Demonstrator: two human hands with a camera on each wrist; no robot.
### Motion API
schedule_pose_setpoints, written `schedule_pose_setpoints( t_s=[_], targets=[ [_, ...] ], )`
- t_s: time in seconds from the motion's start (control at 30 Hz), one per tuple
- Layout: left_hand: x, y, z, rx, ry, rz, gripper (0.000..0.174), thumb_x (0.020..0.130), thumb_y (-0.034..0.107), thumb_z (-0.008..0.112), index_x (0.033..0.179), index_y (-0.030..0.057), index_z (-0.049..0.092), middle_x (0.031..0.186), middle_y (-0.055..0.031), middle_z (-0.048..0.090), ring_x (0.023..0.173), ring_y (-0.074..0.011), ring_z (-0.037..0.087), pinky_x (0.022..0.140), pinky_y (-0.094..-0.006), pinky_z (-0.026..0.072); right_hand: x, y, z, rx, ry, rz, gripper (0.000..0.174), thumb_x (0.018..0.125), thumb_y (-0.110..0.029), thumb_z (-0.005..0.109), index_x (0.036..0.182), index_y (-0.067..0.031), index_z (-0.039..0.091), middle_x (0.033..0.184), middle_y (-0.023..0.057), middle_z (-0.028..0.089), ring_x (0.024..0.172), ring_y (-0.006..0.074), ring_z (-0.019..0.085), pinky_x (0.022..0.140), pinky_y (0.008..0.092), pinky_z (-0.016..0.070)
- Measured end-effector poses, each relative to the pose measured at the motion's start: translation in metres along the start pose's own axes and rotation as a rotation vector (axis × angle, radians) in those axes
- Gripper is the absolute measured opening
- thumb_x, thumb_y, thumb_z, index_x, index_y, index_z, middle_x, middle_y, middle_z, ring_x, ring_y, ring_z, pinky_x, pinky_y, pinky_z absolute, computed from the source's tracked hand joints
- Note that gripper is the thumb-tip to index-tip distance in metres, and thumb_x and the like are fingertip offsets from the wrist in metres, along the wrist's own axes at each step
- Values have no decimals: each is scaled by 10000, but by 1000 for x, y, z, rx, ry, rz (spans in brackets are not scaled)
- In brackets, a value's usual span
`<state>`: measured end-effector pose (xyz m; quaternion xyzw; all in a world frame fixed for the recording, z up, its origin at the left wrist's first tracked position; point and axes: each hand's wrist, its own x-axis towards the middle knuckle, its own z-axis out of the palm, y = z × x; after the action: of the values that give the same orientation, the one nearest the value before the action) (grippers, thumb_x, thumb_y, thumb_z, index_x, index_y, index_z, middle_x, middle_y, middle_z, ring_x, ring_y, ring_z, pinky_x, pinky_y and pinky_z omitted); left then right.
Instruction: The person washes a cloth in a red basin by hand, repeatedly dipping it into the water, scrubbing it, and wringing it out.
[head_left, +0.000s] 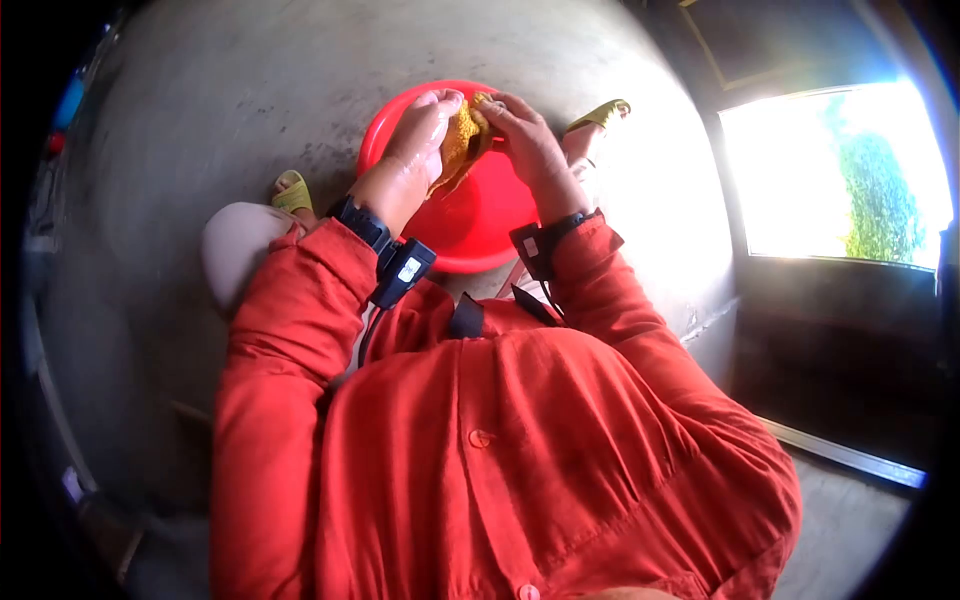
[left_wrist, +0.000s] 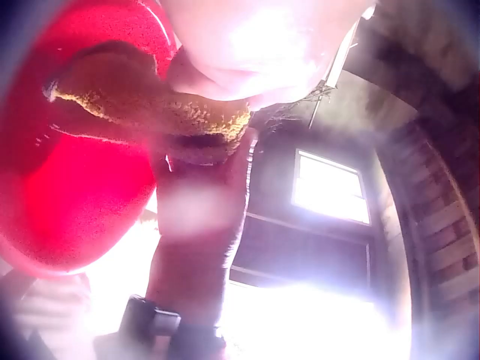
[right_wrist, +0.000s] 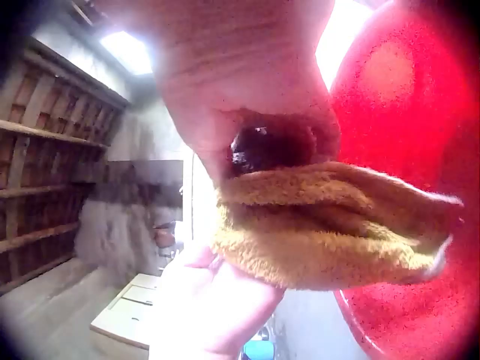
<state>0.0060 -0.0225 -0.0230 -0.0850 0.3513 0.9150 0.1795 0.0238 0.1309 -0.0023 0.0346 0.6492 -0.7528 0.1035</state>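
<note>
A yellow terry cloth [head_left: 462, 150] is bunched between both hands over a red plastic basin [head_left: 490, 220]. My left hand [head_left: 420, 130] looks wet and grips the cloth's left side. On the other side, my right hand [head_left: 525, 140] pinches it between thumb and fingers. Seen from the right wrist, the cloth [right_wrist: 330, 259] hangs in thick folds toward the basin [right_wrist: 405, 112], and the left hand [right_wrist: 217, 304] holds its far end. Glare washes out much of the left hand [left_wrist: 255, 45] in the left wrist view.
The basin stands on a grey concrete floor [head_left: 250, 110] between two feet in yellow-green slippers [head_left: 292, 190]. At the right, a dark wall holds a bright window [head_left: 840, 175]. Wrist-worn cameras [head_left: 403, 270] with cables sit over the red sleeves.
</note>
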Motion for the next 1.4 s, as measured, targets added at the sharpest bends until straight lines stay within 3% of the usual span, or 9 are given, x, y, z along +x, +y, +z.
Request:
schedule_pose_setpoints(
  t_s=[0.2,0.53,0.67,0.97,1.07,1.17,1.23,1.3,1.4],
  targets=[
    [-1,4,-7,-79,-29,-52,194,894,108,541,1053,-1,554,1010,-102,598,960,-209,580,890,-347,464,4,5,-25,-77,22,105,293,877,-199,606,1107,-18,596,999,38,628,927,151,593,842,299,469],
    [-4,22,-4,82,-328,26,151,937,96,466,1031,38,569,1012,-94,617,921,-178,595,853,-307,479,-2,15,-24,-308,-438,76,356,873,-168,626,1189,-11,573,1086,25,632,1040,117,554,917,276,427],
    [-4,35,-8,59,-252,125,142,900,73,521,1018,24,585,988,-79,624,935,-176,593,883,-308,465,-2,45,-45,-111,-226,257,289,896,-164,595,1130,6,593,1009,45,650,961,154,596,874,298,455],
    [18,0,-44,324,-12,235,153,817,79,567,968,64,577,937,-37,586,934,-149,542,860,-258,387,2,10,-60,337,34,12,167,886,-169,563,954,-19,592,898,92,617,844,236,599,768,317,497],
    [-8,3,-20,318,38,12,220,837,185,621,1027,92,562,1022,-31,572,1026,-162,525,888,-307,383,2,-15,-40,395,71,-33,157,880,-138,519,918,-13,605,953,106,625,905,221,589,751,312,494],
    [-19,-13,-22,199,96,-197,408,901,396,534,1151,74,532,1068,-51,581,940,-187,567,826,-348,468,7,-29,-19,159,-69,-183,185,889,-164,525,925,1,600,896,113,644,765,204,619,653,287,505],
    [-25,-17,-26,126,-34,-229,460,924,439,509,1201,72,497,1078,-53,581,967,-198,562,814,-374,501,-24,-57,26,-110,-124,-181,187,902,-189,541,896,-10,595,665,91,614,402,154,520,412,228,423],
    [-39,-4,-22,94,-315,-141,408,911,350,559,1204,88,446,1069,-36,568,1130,-205,510,855,-409,500,-43,-70,60,-328,-54,-105,133,857,-158,599,864,-25,594,684,79,618,491,151,574,456,254,450],
    [-2,-30,-56,185,-623,161,312,991,365,363,1092,110,513,1040,-33,571,966,-142,574,760,-342,514,-41,-38,74,-761,-252,-661,110,815,-112,625,870,-19,603,687,119,624,597,170,638,497,261,470]
  ],
)
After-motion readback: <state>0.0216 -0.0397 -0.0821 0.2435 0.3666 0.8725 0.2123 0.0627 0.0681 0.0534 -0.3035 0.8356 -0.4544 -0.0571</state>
